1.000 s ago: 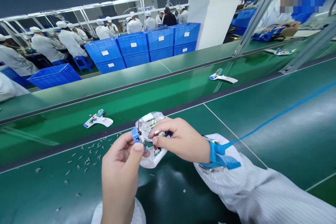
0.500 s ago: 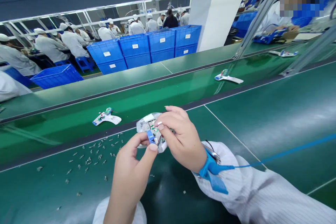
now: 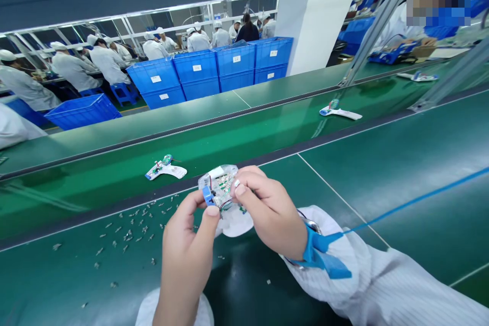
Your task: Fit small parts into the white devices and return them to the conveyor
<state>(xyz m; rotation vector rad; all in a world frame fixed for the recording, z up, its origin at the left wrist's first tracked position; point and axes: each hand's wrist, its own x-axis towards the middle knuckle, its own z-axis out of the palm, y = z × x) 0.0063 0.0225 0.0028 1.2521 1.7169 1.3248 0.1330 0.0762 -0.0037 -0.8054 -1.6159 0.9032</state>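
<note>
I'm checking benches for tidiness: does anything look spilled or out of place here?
Yes, the small grey pieces lie scattered loose on the green bench left of the left hand, with no tray around them, so they look spilled, though possibly placed deliberately. One pale bit lies apart, below the right hand in the picture.

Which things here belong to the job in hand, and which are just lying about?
In the job:
open device with exposed circuitry
blue piece at its edge, in the left hand
small white piece, apparently pinched by the right hand

Lying about, untouched:
scattered small bits, possibly related
white curved pieces on the green belt
stacked blue bins
</note>
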